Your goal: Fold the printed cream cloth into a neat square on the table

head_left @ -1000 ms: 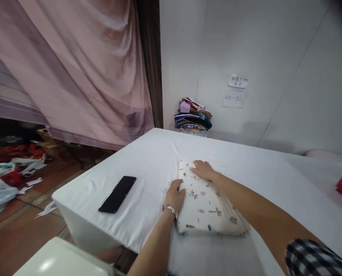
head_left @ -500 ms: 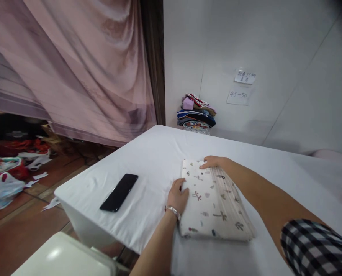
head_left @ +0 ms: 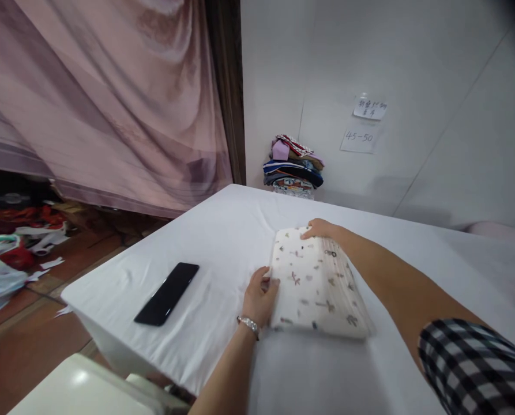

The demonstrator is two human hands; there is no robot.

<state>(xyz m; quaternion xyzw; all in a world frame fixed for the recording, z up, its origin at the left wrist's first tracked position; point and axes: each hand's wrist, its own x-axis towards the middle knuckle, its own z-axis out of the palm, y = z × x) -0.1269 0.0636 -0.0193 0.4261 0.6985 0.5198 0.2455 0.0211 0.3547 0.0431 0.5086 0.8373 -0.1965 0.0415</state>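
A folded cream cloth printed with small palm trees and other little motifs lies on the white-covered table in front of me. Its right side shows several stacked layers, slightly blurred. My left hand, with a bracelet at the wrist, pinches the cloth's left edge between thumb and curled fingers. At the far edge, my right hand grips the cloth with the thumb on top; its other fingers are mostly hidden. A black phone lies left of my left hand, apart from the cloth.
White fabric covers the table. Behind its far edge rises a stack of folded clothes by the wall. A pale plastic seat stands at the near left corner. Bags and scraps litter the tiled floor beneath a pink curtain.
My right hand has gone from lying flat on the cloth to gripping its far edge. The cloth has shifted slightly away from me, my left hand staying at its left edge.
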